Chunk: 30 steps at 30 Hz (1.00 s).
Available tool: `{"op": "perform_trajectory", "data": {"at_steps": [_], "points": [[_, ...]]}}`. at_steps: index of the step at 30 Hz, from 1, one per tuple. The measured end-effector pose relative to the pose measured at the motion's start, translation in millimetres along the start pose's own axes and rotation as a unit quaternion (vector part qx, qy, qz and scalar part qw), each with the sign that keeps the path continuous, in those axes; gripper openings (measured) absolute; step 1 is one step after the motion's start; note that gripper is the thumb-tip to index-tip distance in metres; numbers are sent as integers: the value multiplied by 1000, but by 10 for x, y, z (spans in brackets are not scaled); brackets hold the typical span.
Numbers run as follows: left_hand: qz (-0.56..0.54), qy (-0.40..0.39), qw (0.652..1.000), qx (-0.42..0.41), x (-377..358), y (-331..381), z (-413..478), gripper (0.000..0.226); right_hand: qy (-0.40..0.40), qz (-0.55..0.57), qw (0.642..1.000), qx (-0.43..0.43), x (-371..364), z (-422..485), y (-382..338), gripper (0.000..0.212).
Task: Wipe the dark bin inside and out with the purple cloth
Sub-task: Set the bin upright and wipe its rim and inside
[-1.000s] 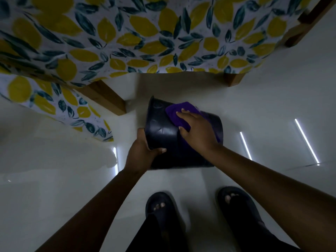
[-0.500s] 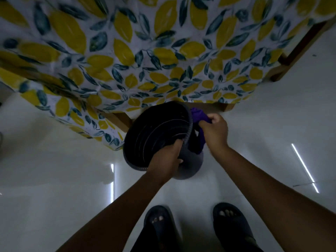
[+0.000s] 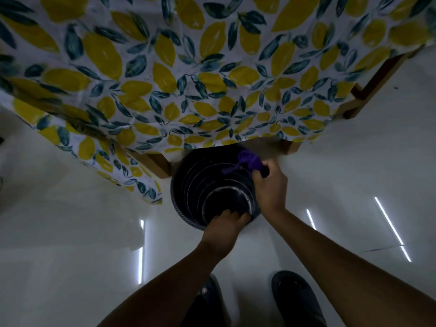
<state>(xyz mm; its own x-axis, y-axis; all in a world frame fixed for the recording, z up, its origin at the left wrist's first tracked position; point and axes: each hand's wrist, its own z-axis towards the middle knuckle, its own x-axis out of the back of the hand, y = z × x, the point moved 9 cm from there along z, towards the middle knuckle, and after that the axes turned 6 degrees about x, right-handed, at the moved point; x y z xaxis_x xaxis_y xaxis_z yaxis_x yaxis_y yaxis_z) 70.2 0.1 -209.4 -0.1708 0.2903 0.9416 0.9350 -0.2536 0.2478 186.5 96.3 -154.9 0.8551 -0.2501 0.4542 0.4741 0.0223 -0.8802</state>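
The dark bin (image 3: 195, 192) is round and ribbed inside, with its open mouth turned up toward me. It sits just below the table's front edge. My left hand (image 3: 224, 228) grips the near rim, fingers curled over into the opening. My right hand (image 3: 270, 186) is closed on the bunched purple cloth (image 3: 247, 161) at the bin's far right rim. Part of the cloth hangs over the opening. The bin's outer wall is mostly hidden from this angle.
A table under a white cloth (image 3: 188, 79) printed with yellow lemons and dark leaves fills the top. Its wooden legs (image 3: 157, 165) stand close to the bin. The pale glossy floor (image 3: 70, 232) reflects light strips. My two dark sandals (image 3: 295, 300) are below.
The bin has turned from lying on its side to mouth up. My left hand went from the outer wall to the near rim. The cloth moved from the bin's side up to the rim.
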Motion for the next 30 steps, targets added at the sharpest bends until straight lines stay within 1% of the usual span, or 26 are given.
{"op": "perform_trajectory", "data": {"at_steps": [2, 3, 6, 8, 10, 12, 13, 14, 16, 18, 19, 21, 23, 24, 25, 27, 28, 29, 30], "points": [[11, -23, 1000, -15, -154, 33, -59, 64, -62, -69, 995, 23, -140, -160, 120, 13], [16, -29, 999, -24, -237, 39, -87, 63, -94, -116, 988, 48, -207, -251, 166, 15], [5, -44, 999, -21, -431, 35, -152, 61, -165, -238, 950, 119, -319, -448, 221, 18], [-4, -45, 999, -14, -492, 46, -172, 61, -187, -265, 937, 132, -308, -451, 247, 15], [-1, -47, 999, -8, -531, 64, -183, 50, -217, -278, 926, 132, -331, -425, 313, 15], [-3, -58, 998, 10, -517, 45, -158, 39, -246, -299, 913, 126, -372, -431, 376, 31], [-10, -70, 997, 24, -497, 16, -141, 39, -247, -301, 913, 120, -374, -439, 394, 39], [-14, -86, 996, 36, -474, -25, -128, 43, -235, -300, 918, 113, -352, -437, 388, 42], [-2, -105, 994, 35, -402, -77, -122, 60, -180, -307, 930, 87, -244, -382, 375, 40], [5, -93, 995, 34, -296, -133, -124, 70, -148, -315, 938, 9, -129, -300, 459, 51], [-4, -82, 996, 44, -247, -182, -123, 68, -148, -307, 939, -40, -96, -270, 534, 58], [-13, -48, 995, 81, -142, -370, -87, 54, -164, -273, 942, -106, -91, -247, 661, 62], [-12, 14, 991, 136, 11, -663, -46, 31, -173, -249, 945, -122, -101, -218, 738, 58], [-17, 57, 984, 168, 131, -838, -51, 22, -174, -240, 946, -128, -97, -201, 769, 57], [-16, 101, 973, 206, 256, -1023, -81, 22, -172, -232, 948, -136, -91, -185, 799, 56], [-28, 160, 937, 310, 444, -1385, -218, 43, -163, -218, 951, -145, -73, -146, 845, 54], [-55, 163, 914, 366, 466, -1543, -299, 53, -158, -216, 953, -142, -69, -128, 853, 54], [-95, 154, 897, 404, 439, -1653, -360, 55, -154, -219, 954, -135, -72, -113, 849, 54], [-139, 136, 886, 421, 368, -1710, -383, 49, -152, -228, 953, -126, -76, -100, 837, 55]]}}
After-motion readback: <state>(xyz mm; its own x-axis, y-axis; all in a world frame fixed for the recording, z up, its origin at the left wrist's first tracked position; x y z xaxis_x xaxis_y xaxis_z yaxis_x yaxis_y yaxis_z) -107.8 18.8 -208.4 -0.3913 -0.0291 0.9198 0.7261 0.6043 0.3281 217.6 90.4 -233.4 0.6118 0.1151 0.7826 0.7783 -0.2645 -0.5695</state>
